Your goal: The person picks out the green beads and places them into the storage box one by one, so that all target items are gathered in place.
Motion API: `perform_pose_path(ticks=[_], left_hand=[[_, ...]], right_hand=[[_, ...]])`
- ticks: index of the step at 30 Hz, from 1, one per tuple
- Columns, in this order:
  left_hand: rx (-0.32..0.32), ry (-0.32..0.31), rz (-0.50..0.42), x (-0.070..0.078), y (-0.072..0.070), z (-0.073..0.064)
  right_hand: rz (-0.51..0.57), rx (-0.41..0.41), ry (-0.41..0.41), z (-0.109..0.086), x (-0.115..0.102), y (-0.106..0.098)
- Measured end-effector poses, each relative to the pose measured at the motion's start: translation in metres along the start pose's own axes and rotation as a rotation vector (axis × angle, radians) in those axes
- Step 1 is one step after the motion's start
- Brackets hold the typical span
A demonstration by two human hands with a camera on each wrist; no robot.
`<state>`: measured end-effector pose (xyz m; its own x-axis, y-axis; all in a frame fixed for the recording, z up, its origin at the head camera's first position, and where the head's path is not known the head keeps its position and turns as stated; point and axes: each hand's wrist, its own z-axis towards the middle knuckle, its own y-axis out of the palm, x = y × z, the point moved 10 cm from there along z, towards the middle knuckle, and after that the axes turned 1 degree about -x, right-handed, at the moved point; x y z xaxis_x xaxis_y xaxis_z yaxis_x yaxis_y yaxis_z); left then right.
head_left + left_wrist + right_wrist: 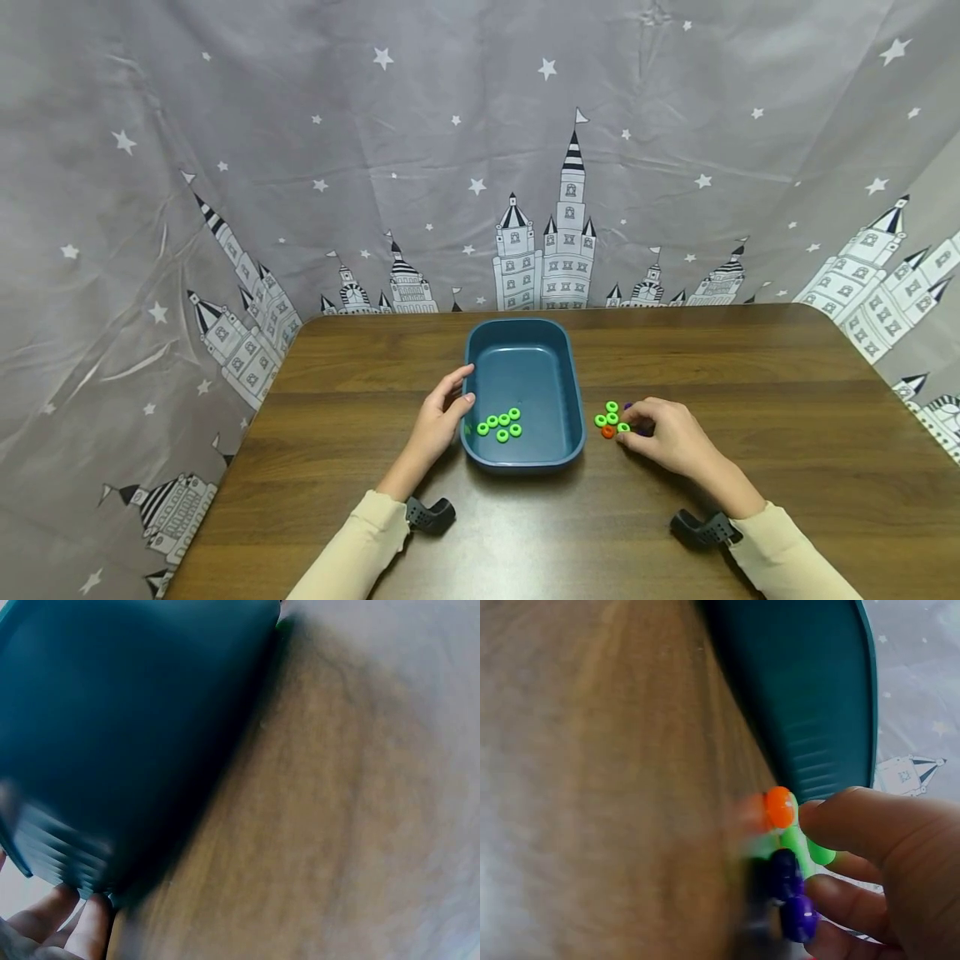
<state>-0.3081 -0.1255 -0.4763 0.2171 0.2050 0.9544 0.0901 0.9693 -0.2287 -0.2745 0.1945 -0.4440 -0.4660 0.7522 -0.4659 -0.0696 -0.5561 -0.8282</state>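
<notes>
Left hand point(437, 422): I see it at the left side of the dark blue bin point(519, 375). Thumb and fingers are loose and spread a bit, touching the rim. My left wrist camera shows fingertips against the bin's outside.

Right hand point(669, 437): It is right of the bin, low over the table point(345, 454). Thumb and fingers are bent and a little apart, around a green ring. I cannot tell if they pinch it or only touch it.

Bin: It sits in the middle of the table, long way from near to far.

Rings in bin point(504, 423): I count six, all green, on the floor in the near left part.

Rings outside point(612, 421): Four green ones and one orange ring point(604, 433) lie close together, just right of the bin.

Purple pieces point(799, 919): Two are by the right hand's fingers. From my head camera, the hand mostly hides them.

Curtain point(247, 108): It hangs behind the table's far edge, grey with white stars and castles.
</notes>
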Motion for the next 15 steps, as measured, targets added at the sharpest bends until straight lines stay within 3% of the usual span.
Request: perform_pose_path(ticks=[7,15], left_hand=[[-0.004,0.004,-0.01,0.0,0.001,0.001],[-0.001,0.002,-0.009,-0.001,0.0,0.001]], right_hand=[[0.045,-0.007,0.031,0.008,-0.001,-0.007],[0.062,0.009,-0.002,0.019,-0.011,-0.014]])
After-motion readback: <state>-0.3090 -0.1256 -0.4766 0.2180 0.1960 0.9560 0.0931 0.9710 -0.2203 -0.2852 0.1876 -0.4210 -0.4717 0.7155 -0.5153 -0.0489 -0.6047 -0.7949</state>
